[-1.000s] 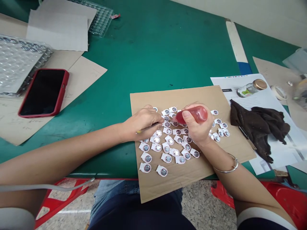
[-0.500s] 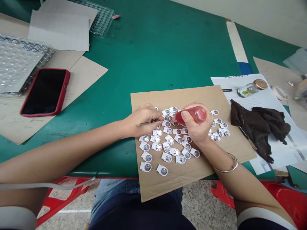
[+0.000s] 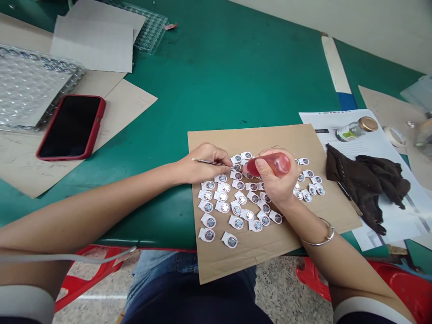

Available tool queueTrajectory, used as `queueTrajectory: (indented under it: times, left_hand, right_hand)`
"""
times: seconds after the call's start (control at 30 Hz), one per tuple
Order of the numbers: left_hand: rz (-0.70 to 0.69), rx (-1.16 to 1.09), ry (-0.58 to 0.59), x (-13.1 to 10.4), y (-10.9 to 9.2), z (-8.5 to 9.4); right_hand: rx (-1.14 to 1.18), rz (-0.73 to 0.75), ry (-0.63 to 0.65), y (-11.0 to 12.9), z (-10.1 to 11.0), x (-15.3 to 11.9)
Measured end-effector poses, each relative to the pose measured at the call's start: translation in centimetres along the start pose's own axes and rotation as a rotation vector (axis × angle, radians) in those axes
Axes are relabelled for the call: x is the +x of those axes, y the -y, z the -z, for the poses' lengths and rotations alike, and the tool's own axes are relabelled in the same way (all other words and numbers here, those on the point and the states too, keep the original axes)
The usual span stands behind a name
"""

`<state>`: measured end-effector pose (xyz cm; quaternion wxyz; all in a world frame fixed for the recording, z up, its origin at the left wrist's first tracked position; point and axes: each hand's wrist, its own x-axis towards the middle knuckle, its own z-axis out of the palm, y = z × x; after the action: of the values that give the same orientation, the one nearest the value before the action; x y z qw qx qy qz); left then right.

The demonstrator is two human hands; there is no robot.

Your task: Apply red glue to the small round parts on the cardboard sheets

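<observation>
Several small white tabs with round silvery discs (image 3: 230, 240) lie in loose rows on a brown cardboard sheet (image 3: 222, 265). My left hand (image 3: 205, 164) pinches thin metal tweezers (image 3: 209, 162), their tip reaching the tabs in an upper row. My right hand (image 3: 280, 180) is wrapped round a red translucent squeeze bottle (image 3: 278, 164), tilted with its narrow end toward the tweezers' tip. The two hands are close together, and the right one hides some of the tabs. Whether the bottle's tip touches a tab I cannot tell.
A phone in a red case (image 3: 72, 127) lies at the left near bubble wrap (image 3: 30, 90) and paper sheets (image 3: 94, 40). On the right are a dark brown cloth (image 3: 364, 180), a pen-like tool (image 3: 349, 198), a glass jar with a gold lid (image 3: 357, 129) and printed paper (image 3: 367, 240).
My left hand has shifted slightly up, and the tweezers lie closer to level with their tip further right. My right hand keeps the bottle in nearly the same place. The whole view has moved slightly.
</observation>
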<state>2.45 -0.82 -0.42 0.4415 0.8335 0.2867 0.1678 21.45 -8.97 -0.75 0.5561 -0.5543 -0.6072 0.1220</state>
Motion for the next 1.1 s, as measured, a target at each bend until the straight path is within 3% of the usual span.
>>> queueTrajectory:
  times: [1.0, 1.1]
  left_hand:
    - [0.096, -0.132, 0.022, 0.22, 0.29, -0.13]
    - [0.123, -0.161, 0.010, 0.09, 0.19, -0.23]
  right_hand:
    - [-0.001, 0.023, 0.003, -0.06, -0.26, -0.21]
    - [0.065, -0.020, -0.065, -0.31, -0.10, 0.02]
